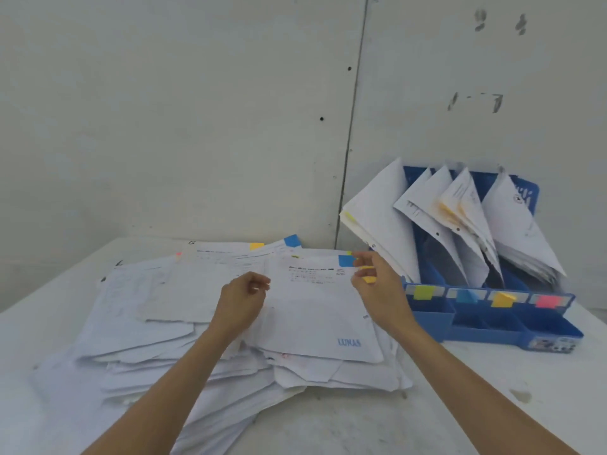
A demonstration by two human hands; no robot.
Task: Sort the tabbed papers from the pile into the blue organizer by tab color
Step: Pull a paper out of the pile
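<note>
As left hand (243, 292) and right hand (374, 284) fingers pinch the blue-tabbed sheet (315, 310), "LUNAS" (349, 342) stamped in blue

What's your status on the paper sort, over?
Left hand pinches top sheet at its left edge. Right hand at its blue tab, grip unclear. Blue organizer right of pile, nothing in the way.

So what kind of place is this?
Probably a plain workroom or office corner used for filing, though I can't be sure. A white table sits against bare grey wall panels, with a pile of tabbed papers and a blue organizer with colored labels.
</note>
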